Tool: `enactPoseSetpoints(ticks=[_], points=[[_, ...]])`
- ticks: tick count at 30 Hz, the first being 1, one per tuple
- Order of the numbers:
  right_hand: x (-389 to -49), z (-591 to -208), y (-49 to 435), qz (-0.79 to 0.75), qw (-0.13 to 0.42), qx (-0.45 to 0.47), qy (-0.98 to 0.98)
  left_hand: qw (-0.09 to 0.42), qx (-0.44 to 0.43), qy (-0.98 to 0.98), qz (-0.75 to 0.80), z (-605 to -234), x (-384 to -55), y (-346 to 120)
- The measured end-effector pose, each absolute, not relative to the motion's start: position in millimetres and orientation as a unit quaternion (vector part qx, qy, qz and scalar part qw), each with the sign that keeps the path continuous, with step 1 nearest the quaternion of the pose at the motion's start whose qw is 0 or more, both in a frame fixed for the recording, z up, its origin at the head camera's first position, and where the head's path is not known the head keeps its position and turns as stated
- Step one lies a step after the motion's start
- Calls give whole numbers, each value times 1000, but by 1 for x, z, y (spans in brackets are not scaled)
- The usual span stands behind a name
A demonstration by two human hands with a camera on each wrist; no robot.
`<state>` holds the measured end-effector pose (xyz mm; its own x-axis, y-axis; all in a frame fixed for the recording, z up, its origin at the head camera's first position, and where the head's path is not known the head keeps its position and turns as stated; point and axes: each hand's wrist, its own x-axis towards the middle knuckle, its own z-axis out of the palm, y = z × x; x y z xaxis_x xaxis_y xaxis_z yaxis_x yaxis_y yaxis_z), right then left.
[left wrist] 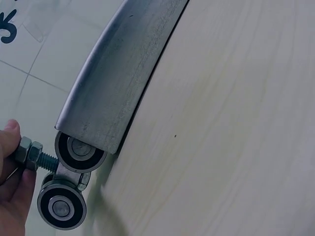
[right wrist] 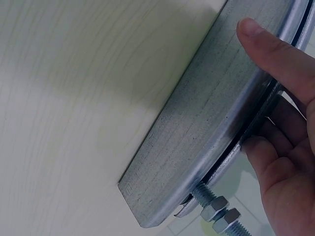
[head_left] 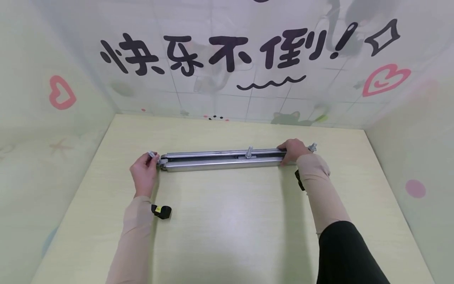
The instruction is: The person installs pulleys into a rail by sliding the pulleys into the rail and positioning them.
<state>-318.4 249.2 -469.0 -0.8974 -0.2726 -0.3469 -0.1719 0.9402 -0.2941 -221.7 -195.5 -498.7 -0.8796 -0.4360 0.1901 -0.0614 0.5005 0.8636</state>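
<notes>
A metal channel rail (head_left: pixel 220 163) lies across the tabletop with its slot upward. At its left end my left hand (head_left: pixel 144 173) pinches the nutted bolt (left wrist: pixel 47 161) of a roller trolley. The left wrist view shows one wheel (left wrist: pixel 80 146) partly inside the rail's end and another wheel (left wrist: pixel 61 209) outside it. My right hand (head_left: pixel 295 151) grips the rail near its right end, thumb on the near side and fingers on the far side. A second bolt (head_left: pixel 249 152) stands up from the slot right of the middle. A third bolt with nuts (right wrist: pixel 215 209) sticks up at the right end.
The pale wood-grain table (head_left: pixel 227 221) extends in front of the rail. A printed curtain or sheet (head_left: pixel 227 98) with dark characters rises behind, and similar printed walls stand at both sides. Black wrist devices (head_left: pixel 162 212) sit beside each forearm.
</notes>
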Motion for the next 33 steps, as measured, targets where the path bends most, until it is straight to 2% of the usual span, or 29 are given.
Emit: enactPoseSetpoints(ticks=[33], points=[[-320, -469, 251, -129, 194, -118, 965, 175, 83, -855, -481, -497, -232, -163]])
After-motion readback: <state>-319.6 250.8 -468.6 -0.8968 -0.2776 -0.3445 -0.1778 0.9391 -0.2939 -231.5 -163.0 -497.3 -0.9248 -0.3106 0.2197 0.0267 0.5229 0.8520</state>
